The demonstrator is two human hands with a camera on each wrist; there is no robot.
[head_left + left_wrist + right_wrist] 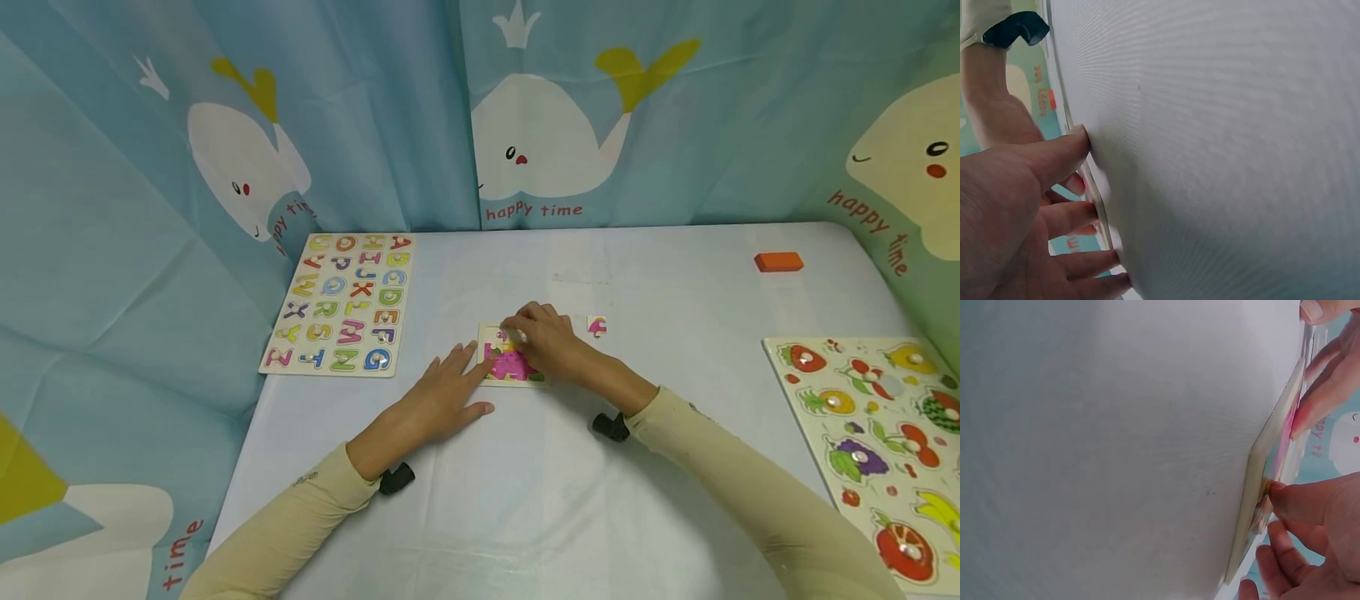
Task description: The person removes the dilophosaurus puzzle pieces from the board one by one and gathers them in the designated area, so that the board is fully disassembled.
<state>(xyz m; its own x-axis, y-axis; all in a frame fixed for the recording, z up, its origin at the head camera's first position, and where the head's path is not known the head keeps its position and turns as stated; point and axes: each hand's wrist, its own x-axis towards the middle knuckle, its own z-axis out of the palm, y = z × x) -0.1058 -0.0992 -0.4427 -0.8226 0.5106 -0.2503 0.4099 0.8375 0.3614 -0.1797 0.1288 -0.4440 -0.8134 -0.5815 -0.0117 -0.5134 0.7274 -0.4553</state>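
A small jigsaw board (513,383) with a pink animal picture lies flat on the white table. My left hand (442,400) is spread at its left side, the index fingertip resting on the pink part and the other fingers by the edge. Over the board's upper right, my right hand (549,343) has its fingers bent, thumb and fingertips pinching a puzzle piece (1264,506) low at the surface; the fingers mostly hide it. Just right of that hand lies a loose puzzle piece (596,326), pink on white.
An alphabet board (402,333) with coloured letters lies at the back left. Toward the right edge is a fruit puzzle board (795,400). An orange block (778,262) sits at the back right. Blue curtains (420,117) with whales enclose the table (480,500).
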